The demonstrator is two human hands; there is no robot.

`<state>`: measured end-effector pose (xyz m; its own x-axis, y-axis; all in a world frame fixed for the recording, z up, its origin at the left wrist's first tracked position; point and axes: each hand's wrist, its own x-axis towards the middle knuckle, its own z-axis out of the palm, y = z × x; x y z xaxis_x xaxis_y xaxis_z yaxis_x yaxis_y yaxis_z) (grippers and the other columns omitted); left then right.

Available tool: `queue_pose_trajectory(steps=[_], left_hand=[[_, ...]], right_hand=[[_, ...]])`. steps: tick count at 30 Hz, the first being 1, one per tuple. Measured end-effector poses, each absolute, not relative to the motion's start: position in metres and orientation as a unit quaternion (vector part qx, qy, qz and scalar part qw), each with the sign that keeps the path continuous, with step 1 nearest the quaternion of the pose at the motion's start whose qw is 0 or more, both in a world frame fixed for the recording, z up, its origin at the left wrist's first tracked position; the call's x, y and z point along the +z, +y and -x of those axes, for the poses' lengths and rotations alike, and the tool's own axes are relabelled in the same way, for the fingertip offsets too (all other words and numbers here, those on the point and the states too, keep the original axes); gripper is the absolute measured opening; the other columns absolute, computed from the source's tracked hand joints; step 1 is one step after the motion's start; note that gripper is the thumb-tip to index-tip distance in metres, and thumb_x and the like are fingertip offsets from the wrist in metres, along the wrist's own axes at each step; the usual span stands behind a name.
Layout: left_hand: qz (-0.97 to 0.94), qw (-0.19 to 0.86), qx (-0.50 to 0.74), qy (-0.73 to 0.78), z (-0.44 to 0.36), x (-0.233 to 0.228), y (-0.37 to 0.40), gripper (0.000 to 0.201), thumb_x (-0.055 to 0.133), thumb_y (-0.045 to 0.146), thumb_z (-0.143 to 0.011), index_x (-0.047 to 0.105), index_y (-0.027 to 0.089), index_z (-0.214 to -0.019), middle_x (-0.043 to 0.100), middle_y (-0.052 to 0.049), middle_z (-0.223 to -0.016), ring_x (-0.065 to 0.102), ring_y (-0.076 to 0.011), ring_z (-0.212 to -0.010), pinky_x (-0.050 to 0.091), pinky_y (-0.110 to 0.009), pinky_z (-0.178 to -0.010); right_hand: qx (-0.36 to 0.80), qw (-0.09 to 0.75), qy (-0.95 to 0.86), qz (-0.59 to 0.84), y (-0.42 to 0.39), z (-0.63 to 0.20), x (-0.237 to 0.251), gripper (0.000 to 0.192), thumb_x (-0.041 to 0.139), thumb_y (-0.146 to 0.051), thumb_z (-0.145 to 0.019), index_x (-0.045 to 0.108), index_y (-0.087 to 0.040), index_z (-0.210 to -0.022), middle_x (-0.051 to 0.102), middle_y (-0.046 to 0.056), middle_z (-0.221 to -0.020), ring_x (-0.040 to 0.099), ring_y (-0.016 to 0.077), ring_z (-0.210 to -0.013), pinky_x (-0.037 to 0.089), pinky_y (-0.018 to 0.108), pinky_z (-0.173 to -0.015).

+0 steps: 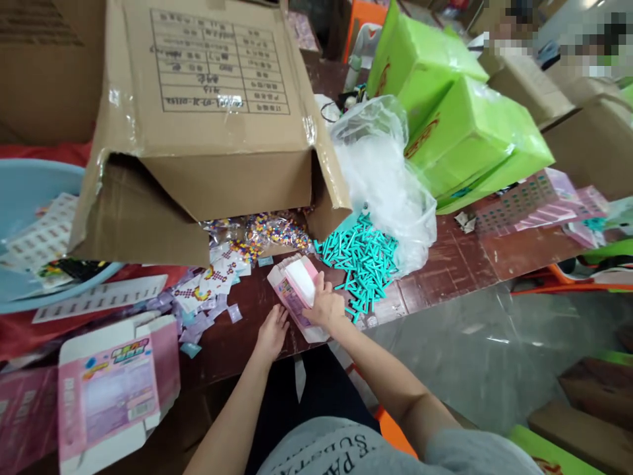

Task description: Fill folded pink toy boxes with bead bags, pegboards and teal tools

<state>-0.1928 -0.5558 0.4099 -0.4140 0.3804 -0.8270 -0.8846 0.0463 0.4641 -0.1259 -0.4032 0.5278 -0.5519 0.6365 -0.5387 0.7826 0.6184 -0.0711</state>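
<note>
Gripping the small pink-and-white folded cardboard carton [298, 290], the right hand [324, 307] has its fingers curled over the carton's open white flap, just in front of the big brown corrugated box [208, 125] tipped on the dark red worktop [445, 264]. Left hand [271, 333] lies flat and open on the worktop beside the carton, holding nothing. Teal plastic sticks [363, 260] are heaped right of the box mouth, near the carton.
</note>
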Motion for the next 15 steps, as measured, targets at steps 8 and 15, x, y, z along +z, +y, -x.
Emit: queue_pose_trajectory(steps=[8, 15], left_hand=[[0.242, 0.534, 0.628, 0.511, 0.196, 0.403, -0.513, 0.059, 0.071, 0.076, -0.089, 0.071, 0.023, -0.114, 0.073, -0.016, -0.126, 0.070, -0.0334, -0.124, 0.063, -0.046, -0.096], [0.188, 0.485, 0.698, 0.493, 0.192, 0.430, -0.547, 0.070, 0.084, 0.075, -0.076, 0.068, 0.024, -0.121, 0.073, -0.014, -0.136, 0.061, -0.0360, -0.141, 0.059, -0.048, -0.108]], right_hand=[[-0.179, 0.225, 0.874, -0.391, -0.382, 0.117, 0.542, 0.120, 0.080, -0.057, -0.080, 0.020, -0.011, -0.173, 0.060, 0.025, -0.146, 0.074, 0.0372, -0.116, 0.060, 0.043, -0.093], [-0.280, 0.131, 0.880, -0.361, -0.390, 0.087, 0.583, 0.111, 0.083, -0.045, -0.075, 0.033, -0.017, -0.170, 0.059, 0.022, -0.152, 0.072, 0.0394, -0.118, 0.057, 0.047, -0.099]])
